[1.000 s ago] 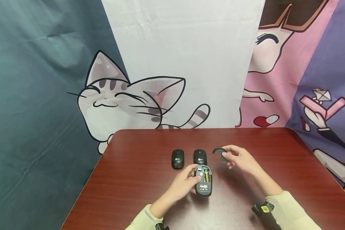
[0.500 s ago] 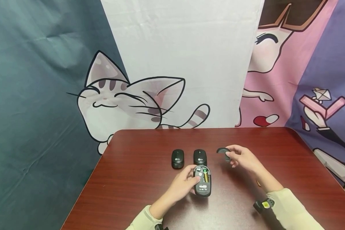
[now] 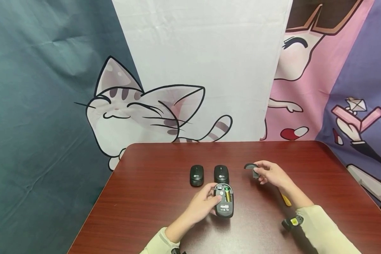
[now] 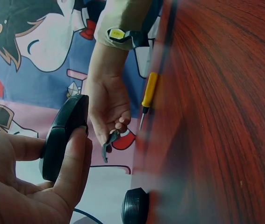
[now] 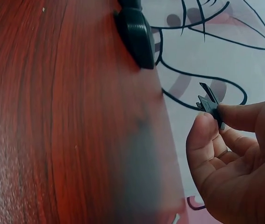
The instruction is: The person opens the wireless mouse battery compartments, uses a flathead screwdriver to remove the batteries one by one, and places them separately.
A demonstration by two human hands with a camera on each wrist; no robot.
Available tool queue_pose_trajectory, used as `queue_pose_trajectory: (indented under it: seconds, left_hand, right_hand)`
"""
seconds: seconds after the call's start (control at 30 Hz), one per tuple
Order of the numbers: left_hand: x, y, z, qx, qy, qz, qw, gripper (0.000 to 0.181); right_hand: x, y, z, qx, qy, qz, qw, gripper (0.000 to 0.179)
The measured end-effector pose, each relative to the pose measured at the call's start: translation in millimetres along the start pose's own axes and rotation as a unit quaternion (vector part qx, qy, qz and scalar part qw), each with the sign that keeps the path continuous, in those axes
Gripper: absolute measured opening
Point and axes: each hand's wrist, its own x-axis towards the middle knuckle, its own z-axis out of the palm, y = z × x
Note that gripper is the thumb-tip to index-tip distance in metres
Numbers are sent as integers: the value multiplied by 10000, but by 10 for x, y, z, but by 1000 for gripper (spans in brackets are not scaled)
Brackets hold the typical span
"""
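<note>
My left hand (image 3: 203,201) grips a black computer mouse (image 3: 224,210), its underside turned up toward the head camera. In its uncovered battery compartment lies a green and gold battery (image 3: 227,194). The left wrist view shows this mouse (image 4: 61,140) edge-on between thumb and fingers. Off to the right, my right hand (image 3: 272,175) pinches a small dark battery cover (image 3: 252,170) between thumb and fingertips. Close up in the right wrist view, the cover (image 5: 210,106) has a thin, stepped profile and is held above the table.
Two black mice stand upright on the reddish-brown table (image 3: 146,197): one mouse (image 3: 196,175) to the left, another mouse (image 3: 221,173) just behind the held one. A yellow-handled screwdriver (image 4: 149,91) lies partly under the right forearm. Behind the table hangs a cartoon-printed cloth (image 3: 190,53).
My right hand has moved a little to the right with the battery cover, away from the held mouse. The screwdriver's yellow handle has come into sight beside the forearm. My left hand stays nearly still.
</note>
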Motion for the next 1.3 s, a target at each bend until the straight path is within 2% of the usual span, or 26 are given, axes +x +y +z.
queue_pose_trajectory:
  seconds: [0.5, 0.83, 1.3]
  left_hand:
    - [-21, -18, -8, -3, -29, 65, 10000, 43]
    - [-26, -37, -1, -47, 11, 86, 10000, 41]
    - [-26, -41, 13, -40, -22, 7, 10000, 43]
  right_hand:
    - [132, 130, -17, -247, 82, 142, 9996, 34]
    - [242, 220, -25, -648, 114, 467, 9967, 33]
    - [300, 241, -31, -1605, 251, 311, 9862, 27]
